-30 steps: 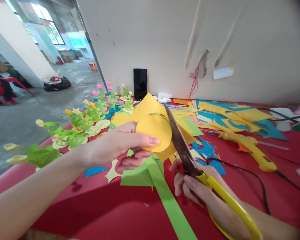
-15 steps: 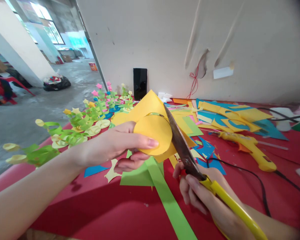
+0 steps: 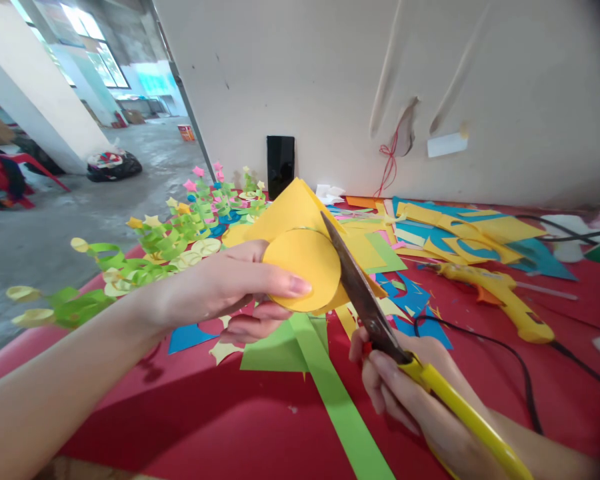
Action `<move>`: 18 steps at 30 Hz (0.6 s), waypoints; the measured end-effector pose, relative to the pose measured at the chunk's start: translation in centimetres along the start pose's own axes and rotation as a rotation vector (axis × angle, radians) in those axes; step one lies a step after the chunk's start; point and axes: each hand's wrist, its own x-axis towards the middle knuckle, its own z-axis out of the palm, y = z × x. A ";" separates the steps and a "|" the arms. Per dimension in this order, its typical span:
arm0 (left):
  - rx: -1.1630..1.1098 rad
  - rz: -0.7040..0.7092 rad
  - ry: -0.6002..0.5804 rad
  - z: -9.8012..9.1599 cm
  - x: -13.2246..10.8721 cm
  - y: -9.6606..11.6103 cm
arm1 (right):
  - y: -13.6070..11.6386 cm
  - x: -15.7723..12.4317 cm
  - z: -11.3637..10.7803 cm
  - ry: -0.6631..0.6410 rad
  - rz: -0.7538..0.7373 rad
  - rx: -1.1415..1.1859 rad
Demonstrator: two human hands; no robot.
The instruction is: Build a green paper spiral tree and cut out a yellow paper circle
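My left hand pinches a yellow paper circle together with a larger folded yellow sheet behind it, thumb on the circle's face. In my right hand is a pair of scissors with yellow handles and dark, worn blades. The blades lie along the circle's right edge, tips pointing up and left, and look nearly together. Below the hands, a long green paper strip crosses a green paper piece on the red table.
A yellow glue gun with a black cord lies at the right. Blue and yellow paper offcuts are heaped behind it. Curled green paper plants line the left edge. A black phone leans on the wall.
My left hand has shifted the yellow circle and sheet slightly left. The scissors have tilted a little left at the tips and stay beside the circle's right edge.
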 end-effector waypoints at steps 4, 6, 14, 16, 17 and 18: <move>-0.046 -0.008 -0.003 0.0 0.2 -0.1 | 0.2 0.0 0.1 -0.055 -0.034 0.056; -0.072 -0.029 -0.032 0.0 0.2 -0.1 | 0.4 -0.1 0.1 -0.057 -0.052 0.057; -0.084 -0.085 -0.119 -0.1 0.3 -0.1 | 0.2 0.1 -0.2 -0.119 -0.043 0.009; -0.081 -0.101 -0.121 -0.1 0.3 0.0 | 0.0 0.2 -0.3 -0.100 -0.031 -0.017; -0.071 -0.109 -0.124 -0.1 0.3 0.0 | -0.1 0.2 -0.3 -0.092 -0.021 -0.027; -0.060 -0.110 -0.128 -0.1 0.2 0.0 | -0.2 0.2 -0.3 -0.089 -0.008 -0.035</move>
